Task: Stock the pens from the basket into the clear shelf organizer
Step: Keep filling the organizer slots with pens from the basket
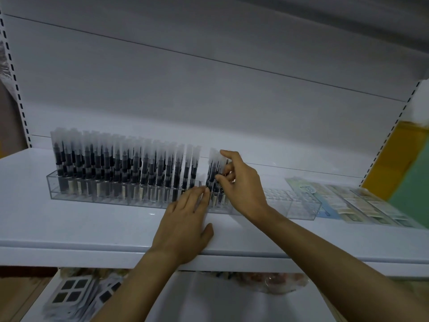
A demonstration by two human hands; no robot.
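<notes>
A long clear shelf organizer (69,194) lies on the white shelf (92,231). Its left and middle slots hold several upright black pens with frosted caps (120,163). A small bunch of pens (214,173) stands a little apart to the right of a narrow gap. My right hand (241,184) pinches this bunch at mid-height, index finger raised by the caps. My left hand (185,219) lies flat on the shelf, its straight fingertips touching the organizer's front beside the bunch. The organizer's right end (294,203) has bare slots. No basket is in view.
Flat packets of paper goods (343,203) lie on the shelf right of the organizer. The shelf below holds packaged items (72,291) at the left and a clear bag (274,282) in the middle. A slotted upright (392,126) bounds the right side, another upright (16,89) the left.
</notes>
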